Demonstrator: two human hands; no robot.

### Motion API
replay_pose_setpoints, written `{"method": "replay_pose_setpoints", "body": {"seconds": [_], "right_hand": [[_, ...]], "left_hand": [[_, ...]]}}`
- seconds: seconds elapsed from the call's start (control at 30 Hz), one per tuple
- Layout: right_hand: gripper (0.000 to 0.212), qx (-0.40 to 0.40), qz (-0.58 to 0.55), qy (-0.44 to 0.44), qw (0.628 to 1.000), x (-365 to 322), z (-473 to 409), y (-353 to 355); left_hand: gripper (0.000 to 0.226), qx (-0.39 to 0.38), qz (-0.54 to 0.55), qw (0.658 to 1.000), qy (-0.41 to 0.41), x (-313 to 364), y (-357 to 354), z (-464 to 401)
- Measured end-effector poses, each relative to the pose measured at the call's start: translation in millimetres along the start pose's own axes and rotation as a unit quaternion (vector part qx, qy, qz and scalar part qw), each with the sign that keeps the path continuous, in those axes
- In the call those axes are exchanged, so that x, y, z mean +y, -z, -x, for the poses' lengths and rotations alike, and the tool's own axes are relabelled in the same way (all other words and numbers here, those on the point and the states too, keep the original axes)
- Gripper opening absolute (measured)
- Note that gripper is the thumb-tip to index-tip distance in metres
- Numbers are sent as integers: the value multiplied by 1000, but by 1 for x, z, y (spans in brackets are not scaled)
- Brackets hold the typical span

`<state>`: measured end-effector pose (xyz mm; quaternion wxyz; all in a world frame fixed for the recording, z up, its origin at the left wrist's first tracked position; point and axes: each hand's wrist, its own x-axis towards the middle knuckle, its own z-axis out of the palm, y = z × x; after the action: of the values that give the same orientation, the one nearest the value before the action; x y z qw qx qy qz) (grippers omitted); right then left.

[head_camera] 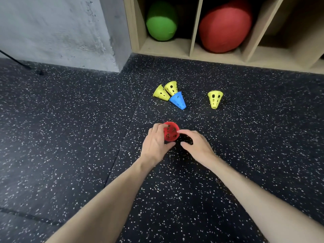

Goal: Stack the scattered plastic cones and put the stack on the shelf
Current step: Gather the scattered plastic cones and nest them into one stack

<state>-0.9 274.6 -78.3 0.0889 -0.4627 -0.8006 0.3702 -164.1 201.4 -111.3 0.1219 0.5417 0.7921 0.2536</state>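
Note:
A red perforated cone lies on the speckled black floor. My left hand grips it, fingers over its top and thumb under its near end. My right hand is beside it, a fingertip touching the cone's right side, holding nothing. Farther off, two yellow cones and a blue cone lie tipped over in a cluster. Another yellow cone lies alone to the right. The wooden shelf stands at the back against the floor.
In the shelf's compartments sit a green ball and a red ball; the compartment to the right holds nothing visible. A grey concrete wall rises at the back left, with a black cable at its foot.

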Motion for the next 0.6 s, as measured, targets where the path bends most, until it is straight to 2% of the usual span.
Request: {"method": "replay_pose_setpoints", "body": {"seconds": [0.13, 0.27, 0.43, 0.6], "right_hand": [[39, 8, -26, 11, 1000, -3, -8, 8], [29, 10, -26, 3, 1000, 2, -12, 12], [18, 18, -52, -11, 998, 14, -21, 18], [22, -34, -32, -1, 999, 19, -42, 23]], "left_hand": [[63, 17, 45, 999, -10, 2, -3, 0], [54, 29, 134, 990, -7, 11, -6, 1], [78, 9, 206, 977, 48, 18, -16, -3], [77, 36, 228, 969, 88, 13, -32, -6]]}}
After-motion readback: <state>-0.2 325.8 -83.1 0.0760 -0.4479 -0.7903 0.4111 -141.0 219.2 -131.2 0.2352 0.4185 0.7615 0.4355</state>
